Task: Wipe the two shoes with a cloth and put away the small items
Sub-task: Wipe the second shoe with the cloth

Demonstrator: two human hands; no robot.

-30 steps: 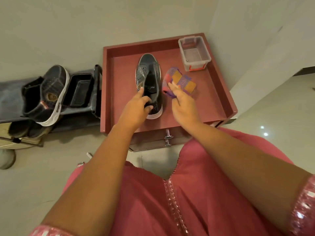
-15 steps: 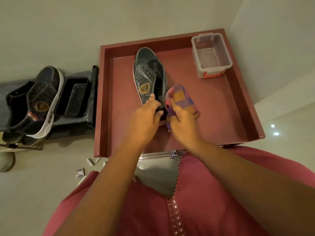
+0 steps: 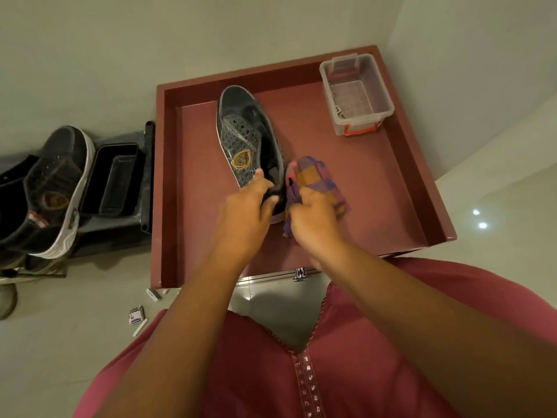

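A dark grey shoe (image 3: pixel 245 137) with a gold badge lies tilted on its side on the red tray-top table (image 3: pixel 370 188). My left hand (image 3: pixel 245 211) grips its heel end, thumb inside the opening. My right hand (image 3: pixel 313 224) holds a purple and orange checked cloth (image 3: pixel 313 179) pressed against the shoe's heel side. The second dark shoe (image 3: pixel 52 191), with a white sole, sits on a low rack at the left. Small items lie on the floor: a little box (image 3: pixel 136 315), a white stick (image 3: pixel 140 327) and a white piece (image 3: pixel 152 294).
A clear plastic box (image 3: pixel 357 95) with a red clip stands at the table's far right corner. A black tray (image 3: pixel 113 179) sits on the rack (image 3: pixel 147 176) beside the second shoe. Walls close in behind and to the right. My pink garment (image 3: pixel 301 372) fills the foreground.
The shoe has been tipped from upright onto its side by my left hand. My right hand gathered the cloth and brought it against the shoe's heel. The camera has shifted.
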